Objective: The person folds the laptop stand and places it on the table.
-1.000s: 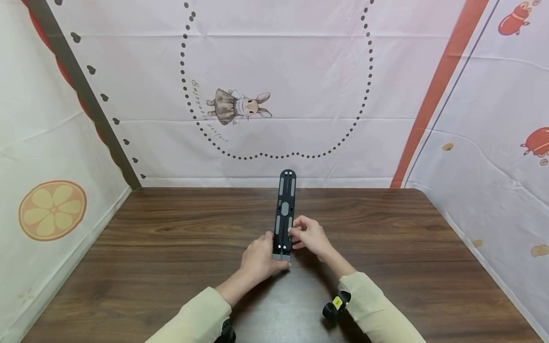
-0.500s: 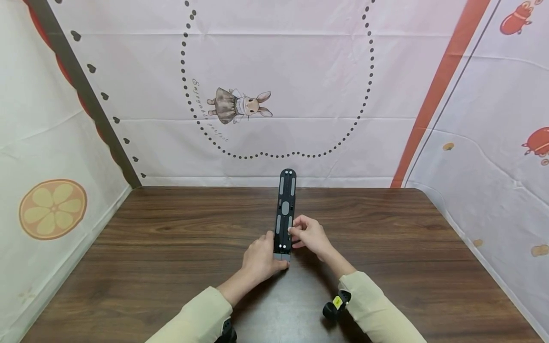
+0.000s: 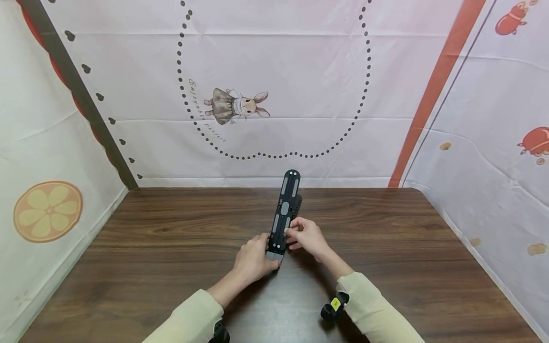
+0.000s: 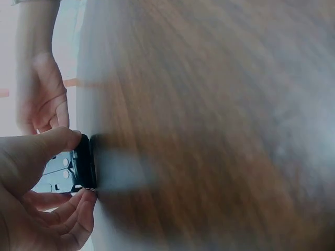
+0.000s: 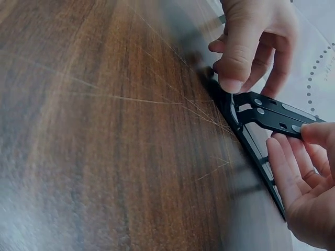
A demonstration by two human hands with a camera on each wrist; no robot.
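Observation:
A narrow black folding laptop stand (image 3: 283, 219) with grey pads rises tilted over the table, its far end leaning right in the head view. A ribbed black part (image 3: 297, 206) shows along its right side. My left hand (image 3: 250, 257) grips the near grey end, thumb across it. My right hand (image 3: 310, 238) pinches the right edge between thumb and fingers. In the right wrist view the stand's raised arms (image 5: 272, 116) stand at an angle to a long black bar low over the table. From the left wrist, the hinged end (image 4: 82, 162) sits between my left thumb and fingers.
The brown wooden table (image 3: 150, 267) reaches back to a printed cloth wall (image 3: 300, 95). More cloth stands along the left and right sides. A black wrist camera (image 3: 330, 309) hangs under my right sleeve, just over the table.
The stand's near end has shifted left with my left hand, and its far end now leans more to the right. The ribbed part has come into view beside it. My right hand keeps its pinch.

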